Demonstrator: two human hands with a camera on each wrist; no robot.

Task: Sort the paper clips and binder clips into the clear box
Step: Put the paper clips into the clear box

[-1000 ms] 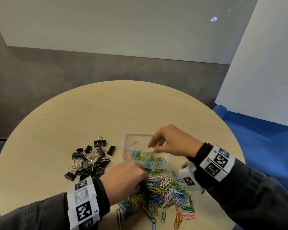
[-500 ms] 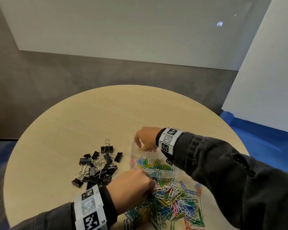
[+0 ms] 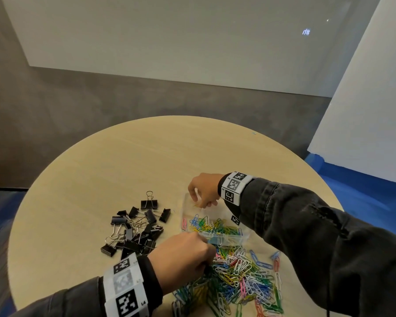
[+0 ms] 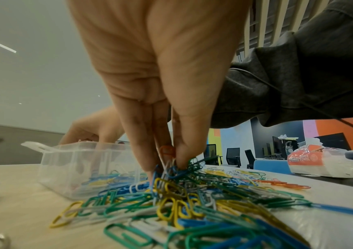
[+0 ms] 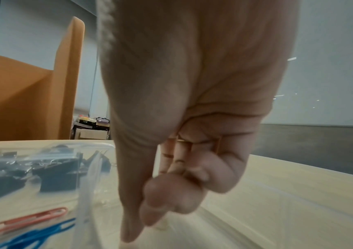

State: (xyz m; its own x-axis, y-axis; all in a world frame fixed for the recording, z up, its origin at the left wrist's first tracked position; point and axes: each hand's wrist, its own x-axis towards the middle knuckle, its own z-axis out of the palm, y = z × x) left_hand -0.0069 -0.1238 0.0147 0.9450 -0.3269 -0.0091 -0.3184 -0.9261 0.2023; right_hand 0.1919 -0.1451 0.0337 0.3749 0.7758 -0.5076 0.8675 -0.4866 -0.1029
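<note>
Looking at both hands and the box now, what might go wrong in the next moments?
1. The left hand pinches several tangled coloured paper clips from the loose pile; extra clips may trail along and drop beside the box.
2. The right hand reaches into the far compartment of the small clear plastic box; it might nudge the light box.
3. The black binder clips lie close beside the box and could get mixed in.

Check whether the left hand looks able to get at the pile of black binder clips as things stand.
Probably yes. The left hand is pinching paper clips just beside the binder clips, with only bare table between them. It would need to let go first.
</note>
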